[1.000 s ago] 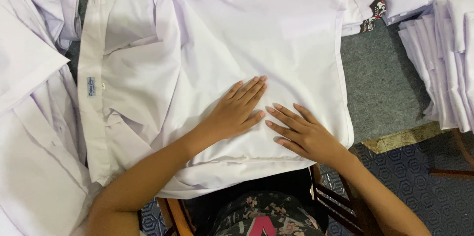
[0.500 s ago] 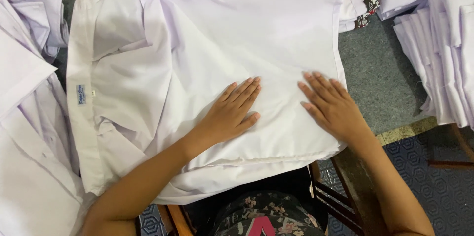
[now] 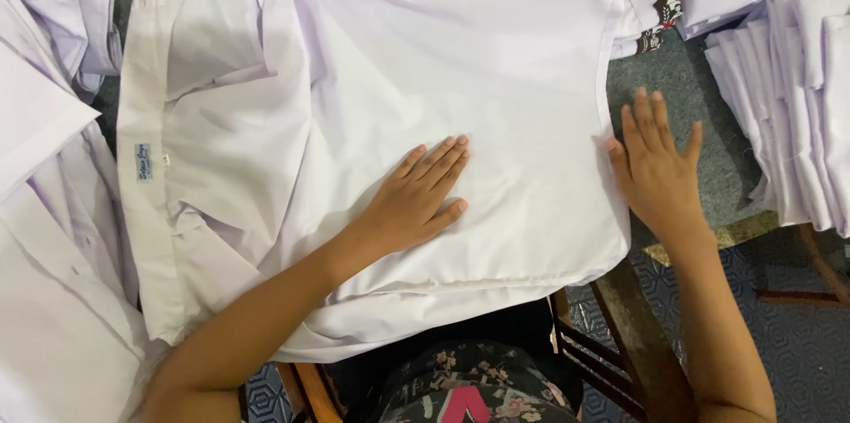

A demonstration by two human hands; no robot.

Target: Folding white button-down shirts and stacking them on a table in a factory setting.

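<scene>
My right hand [image 3: 657, 177] has slid to 3 o'clock, flat off the white cotton shirt's [image 3: 425, 78] edge | left hand [image 3: 416, 202] stays flat mid-shirt, gripping nothing | smoothing reaches the side.

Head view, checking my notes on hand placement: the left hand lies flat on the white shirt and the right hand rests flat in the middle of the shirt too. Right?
Not quite. The left hand does lie flat on the white shirt, but the right hand is at the shirt's right edge, mostly on the grey table cover, as the head view shows.
</scene>
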